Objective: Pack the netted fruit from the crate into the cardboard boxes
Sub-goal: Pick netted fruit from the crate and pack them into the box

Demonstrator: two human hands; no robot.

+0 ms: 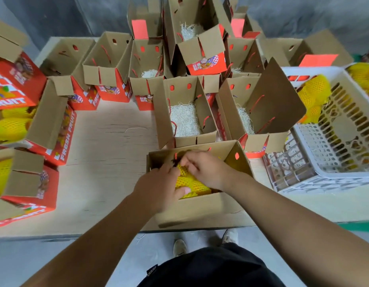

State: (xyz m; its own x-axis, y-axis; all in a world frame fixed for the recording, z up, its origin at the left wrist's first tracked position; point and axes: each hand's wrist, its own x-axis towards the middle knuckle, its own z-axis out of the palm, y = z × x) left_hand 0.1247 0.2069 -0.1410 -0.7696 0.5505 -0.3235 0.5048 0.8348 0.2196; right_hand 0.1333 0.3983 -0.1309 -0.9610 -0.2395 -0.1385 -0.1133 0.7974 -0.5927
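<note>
Fruit: netted fruit (187, 180) is seen in the near box (200, 206) on the surface; judged soft-netted, bruisable
Hands: left hand (158, 187) and right hand (204, 166) are curled on it
Hold: best cupped round the body, not the net
</note>
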